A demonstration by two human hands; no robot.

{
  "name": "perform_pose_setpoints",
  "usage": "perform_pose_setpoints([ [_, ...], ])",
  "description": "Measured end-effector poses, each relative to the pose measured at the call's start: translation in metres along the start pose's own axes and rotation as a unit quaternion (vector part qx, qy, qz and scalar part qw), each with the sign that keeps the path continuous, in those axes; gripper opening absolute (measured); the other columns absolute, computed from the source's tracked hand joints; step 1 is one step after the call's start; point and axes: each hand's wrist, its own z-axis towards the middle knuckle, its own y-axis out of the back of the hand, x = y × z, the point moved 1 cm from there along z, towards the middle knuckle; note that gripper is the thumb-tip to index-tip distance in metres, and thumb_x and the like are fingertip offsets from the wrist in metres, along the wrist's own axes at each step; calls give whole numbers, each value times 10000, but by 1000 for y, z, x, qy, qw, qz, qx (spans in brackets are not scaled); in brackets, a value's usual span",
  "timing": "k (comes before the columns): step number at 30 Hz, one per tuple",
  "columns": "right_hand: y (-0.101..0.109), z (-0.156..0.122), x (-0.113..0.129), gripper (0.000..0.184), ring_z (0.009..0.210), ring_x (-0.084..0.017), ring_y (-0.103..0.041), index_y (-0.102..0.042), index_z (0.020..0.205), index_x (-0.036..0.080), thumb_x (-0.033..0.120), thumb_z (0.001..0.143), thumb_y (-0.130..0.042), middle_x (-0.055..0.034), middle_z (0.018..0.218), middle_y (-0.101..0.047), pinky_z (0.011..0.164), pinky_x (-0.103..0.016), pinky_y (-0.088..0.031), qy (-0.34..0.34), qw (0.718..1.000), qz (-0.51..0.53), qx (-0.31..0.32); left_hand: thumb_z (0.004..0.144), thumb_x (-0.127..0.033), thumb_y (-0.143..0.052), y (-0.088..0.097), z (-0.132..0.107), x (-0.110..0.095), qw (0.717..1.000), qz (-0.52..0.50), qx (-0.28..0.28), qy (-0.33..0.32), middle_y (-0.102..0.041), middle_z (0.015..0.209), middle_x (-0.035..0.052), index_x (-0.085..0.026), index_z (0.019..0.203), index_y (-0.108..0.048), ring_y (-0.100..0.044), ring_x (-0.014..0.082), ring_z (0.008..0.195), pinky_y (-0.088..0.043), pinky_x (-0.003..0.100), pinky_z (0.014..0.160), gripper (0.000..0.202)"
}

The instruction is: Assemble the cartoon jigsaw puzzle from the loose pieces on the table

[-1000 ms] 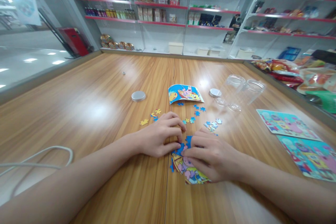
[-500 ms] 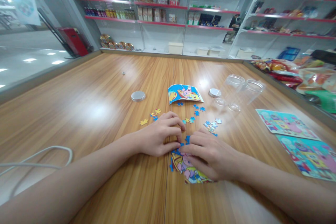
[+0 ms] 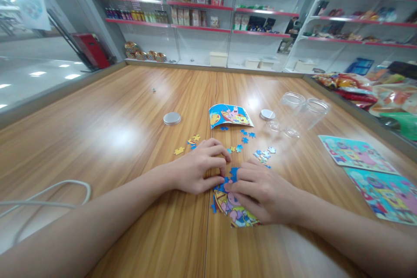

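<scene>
Fronting shelves (image 3: 200, 7): wooden table (image 3: 107, 108) with puzzle (image 3: 239, 216)

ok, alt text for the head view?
A person's right hand rests over a partly assembled cartoon jigsaw on a wooden table, the left hand at its left edge. Beyond lie loose pieces and a curved picture card; two clear jars sit at right.

Left forearm (image 3: 117, 213), lower left: slender, bare. Right forearm (image 3: 339, 226), lower right: likewise. Left hand (image 3: 200, 167), right hand (image 3: 265, 189), near centre: bare.
</scene>
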Motion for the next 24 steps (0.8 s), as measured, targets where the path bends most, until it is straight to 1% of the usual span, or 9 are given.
perform_pose_setpoints([
  [3, 0, 0, 2, 212, 786, -178, -500, -688, 972, 182, 237, 1005, -486, -45, 834, -620, 736, -340, -315, -10, 1000, 4, 4, 903, -258, -649, 0, 0, 0, 1000, -1, -3, 0, -624, 1175, 94, -199, 915, -667, -513, 268, 1142, -414, 462, 1030, 63],
  [6, 1, 0, 4, 204, 789, -178, -507, -683, 980, 180, 241, 1006, -490, -44, 836, -625, 745, -340, -315, -19, 1000, 6, 6, 909, -233, -625, 0, 0, 0, 1000, -5, -5, 0, -624, 1176, 92, -206, 954, -666, -517, 267, 1144, -421, 466, 1035, 66],
  [8, 1, 0, 6, 200, 789, -178, -509, -679, 979, 179, 248, 1007, -493, -45, 837, -628, 750, -341, -315, -20, 1000, 1, 4, 913, -172, -574, 0, -1, 0, 1000, -11, -8, -4, -625, 1177, 95, -211, 1025, -664, -521, 260, 1142, -429, 467, 1041, 148],
  [10, 2, 0, 6, 198, 791, -177, -513, -677, 978, 175, 249, 1008, -495, -48, 843, -635, 756, -342, -318, -19, 1000, -6, 5, 876, -97, -531, 1, -2, 1, 1000, -15, -12, -16, -621, 1188, 96, -219, 1065, -667, -524, 258, 1142, -441, 470, 1041, 263],
  [12, 2, 0, 6, 195, 789, -177, -518, -676, 990, 174, 242, 1008, -494, -47, 839, -638, 757, -341, -319, -16, 1000, -11, 6, 799, -44, -523, 2, -2, 2, 999, -15, -15, -33, -612, 1204, 90, -232, 1027, -693, -521, 266, 1148, -454, 482, 1037, 341],
  [14, 2, 0, 6, 194, 783, -177, -518, -674, 1004, 173, 230, 1009, -488, -45, 826, -637, 756, -340, -320, -12, 1000, -17, 7, 724, -19, -528, 2, -2, 3, 999, -9, -15, -52, -609, 1204, 84, -241, 951, -720, -514, 279, 1149, -463, 499, 1027, 372],
  [18, 0, 0, 7, 186, 769, -184, -515, -650, 1016, 168, 226, 1012, -474, -47, 815, -635, 752, -347, -330, -10, 999, -34, 3, 665, 1, -539, 2, -1, 3, 998, 12, -9, -66, -614, 1205, 79, -233, 856, -732, -499, 288, 1143, -470, 514, 1012, 359],
  [21, 0, -1, 7, 180, 791, -192, -545, -596, 1130, 156, 193, 988, -491, -49, 851, -650, 756, -351, -352, -4, 999, -21, -41, 656, 11, -553, 2, -1, 3, 998, 26, 0, -63, -612, 1216, 84, -217, 806, -723, -491, 293, 1156, -468, 517, 1015, 321],
  [24, 1, -2, 7, 299, 771, -179, -554, -516, 1228, 144, 115, 930, -510, -44, 877, -646, 735, -338, -372, 3, 990, 13, -140, 671, 7, -571, 3, -1, 2, 997, 26, -2, -66, -610, 1216, 86, -217, 804, -721, -494, 297, 1154, -472, 525, 1006, 301],
])
